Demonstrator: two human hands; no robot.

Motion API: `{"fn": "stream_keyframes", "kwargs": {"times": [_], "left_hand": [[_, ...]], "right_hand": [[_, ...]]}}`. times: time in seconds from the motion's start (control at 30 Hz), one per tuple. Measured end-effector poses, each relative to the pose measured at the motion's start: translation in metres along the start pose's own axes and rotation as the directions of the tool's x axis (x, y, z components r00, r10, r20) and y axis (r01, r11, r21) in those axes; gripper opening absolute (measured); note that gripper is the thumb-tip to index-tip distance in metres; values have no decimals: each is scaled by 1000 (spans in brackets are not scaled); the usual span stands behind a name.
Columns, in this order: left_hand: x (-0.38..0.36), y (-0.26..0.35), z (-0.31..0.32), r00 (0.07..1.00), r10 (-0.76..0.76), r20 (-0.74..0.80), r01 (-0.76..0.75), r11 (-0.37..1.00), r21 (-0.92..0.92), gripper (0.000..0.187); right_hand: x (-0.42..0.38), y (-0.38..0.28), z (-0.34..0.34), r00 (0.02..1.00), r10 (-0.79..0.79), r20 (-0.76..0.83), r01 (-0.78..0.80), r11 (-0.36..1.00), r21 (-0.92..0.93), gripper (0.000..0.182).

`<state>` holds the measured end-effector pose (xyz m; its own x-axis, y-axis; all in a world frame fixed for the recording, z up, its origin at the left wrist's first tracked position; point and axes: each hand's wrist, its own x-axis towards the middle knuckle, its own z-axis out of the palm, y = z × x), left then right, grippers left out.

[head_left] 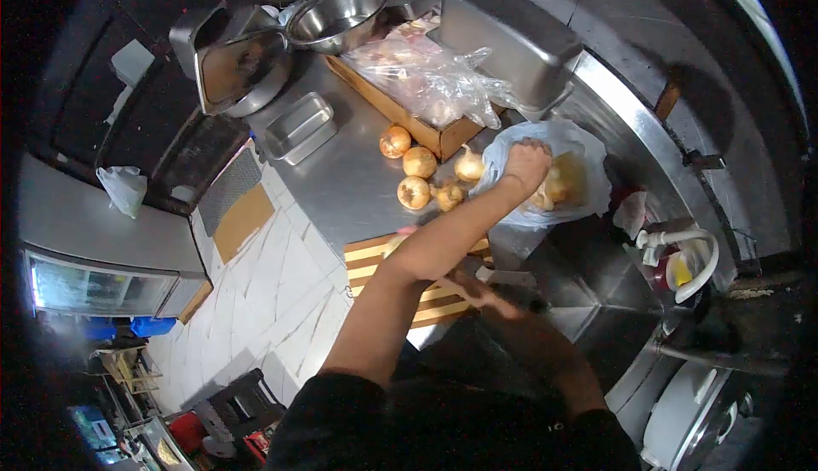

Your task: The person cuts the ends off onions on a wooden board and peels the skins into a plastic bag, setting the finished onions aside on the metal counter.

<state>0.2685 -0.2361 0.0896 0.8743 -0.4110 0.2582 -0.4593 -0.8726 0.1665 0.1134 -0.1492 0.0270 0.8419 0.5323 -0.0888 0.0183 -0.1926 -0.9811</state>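
Note:
My left hand (528,164) reaches across the steel counter (341,181) into the mouth of a pale plastic bag (588,152) holding onions (561,186). Its fingers curl down among them, and what they grip is hidden. Several loose onions (417,164) lie on the counter just left of the bag. My right hand (484,292) rests close to my body over a striped wooden cutting board (426,309). It is closed on a knife (511,278).
A wooden crate (400,113) with clear plastic bags stands behind the onions. Beyond it are a steel bowl (336,15), a small steel tray (300,126) and an upturned steel pan (511,37). A sink with a white hose (690,254) is on the right, tiled floor on the left.

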Motion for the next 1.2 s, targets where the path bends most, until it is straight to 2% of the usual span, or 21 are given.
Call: {"fn": "stream_keyframes", "kwargs": {"times": [0.07, 0.1, 0.17, 0.27, 0.33, 0.4, 0.43, 0.47, 0.53, 0.6, 0.63, 0.67, 0.7, 0.73, 0.77, 0.83, 0.9, 0.97, 1.07, 1.13, 1.2], "left_hand": [[3, -3, -26, 895, 113, 432, -112, 993, -28, 28], [-1, -6, -14, 894, 114, 433, -116, 993, -21, 28], [-13, -9, 25, 1000, -18, -22, 19, 999, 25, 31], [-28, -4, 5, 991, -56, 118, 62, 997, -47, 36], [-34, -4, -3, 986, -34, 164, 59, 988, -144, 36], [-40, 3, 0, 979, -10, 202, 61, 967, -248, 36], [-47, 5, 10, 998, 10, -63, -22, 979, -202, 34], [-49, 7, 19, 944, 41, -326, -89, 987, -134, 31], [-51, 10, 28, 962, 58, -265, -90, 990, -112, 27], [-58, 6, 24, 994, -107, -35, 87, 930, -356, 24], [-64, 1, 11, 992, -38, -119, 17, 985, -172, 24], [-68, -9, 5, 992, -17, -126, 13, 999, -36, 25], [-68, -22, 0, 991, 6, -133, 8, 995, 103, 26], [-68, -35, -1, 992, -106, -69, 111, 992, 67, 28], [-71, -46, -4, 984, -132, -122, 145, 984, 101, 29], [-67, -65, 9, 988, -147, -53, 151, 984, 93, 31], [-59, -80, 10, 985, -171, 4, 169, 980, 103, 34], [-49, -82, 0, 948, -105, 300, 30, 969, 246, 38], [-50, -88, 9, 952, -11, 305, -84, 951, 296, 39], [-51, -90, -8, 925, -25, 380, -61, 975, 214, 34], [-59, -99, -6, 940, -84, 330, 45, 991, 122, 30]], "right_hand": [[31, -19, 36, 994, -51, -101, 30, 980, -197, 71], [51, -16, 52, 991, -18, -130, -16, 968, -252, 73], [82, -22, 69, 982, 109, -156, -147, 955, -257, 77], [100, -7, 75, 977, -45, -210, 5, 982, -188, 80], [85, -12, 76, 981, 28, -191, -89, 942, -323, 79], [63, -5, 76, 907, -324, -269, 176, 872, -457, 77], [46, 1, 77, 943, -266, -203, 144, 870, -472, 72], [23, 9, 71, 943, -263, -205, 138, 867, -479, 72], [-32, 14, 48, 959, -265, 99, 260, 693, -672, 62], [-68, 20, 33, 940, -342, 16, 147, 362, -920, 43], [-91, 10, 14, 972, -166, -169, -7, 693, -721, 43], [-114, -7, -9, 959, 65, -277, -178, 897, -404, 44], [-129, -18, -34, 961, -106, -255, -106, 713, -693, 44], [-141, -23, -52, 952, -249, -178, -52, 442, -895, 44], [-148, -18, -60, 954, -240, -183, -59, 447, -893, 44], [-154, -4, -70, 880, -438, -183, -82, 238, -968, 33], [-145, 11, -71, 878, -449, -166, -88, 189, -978, 34], [-136, 23, -73, 876, -458, -153, -101, 136, -986, 34], [-140, 24, -74, 907, -389, -160, -92, 187, -978, 35], [-149, 4, -76, 966, -247, -74, 10, 324, -946, 34], [-164, -4, -73, 960, -277, -31, 63, 325, -943, 36]]}}
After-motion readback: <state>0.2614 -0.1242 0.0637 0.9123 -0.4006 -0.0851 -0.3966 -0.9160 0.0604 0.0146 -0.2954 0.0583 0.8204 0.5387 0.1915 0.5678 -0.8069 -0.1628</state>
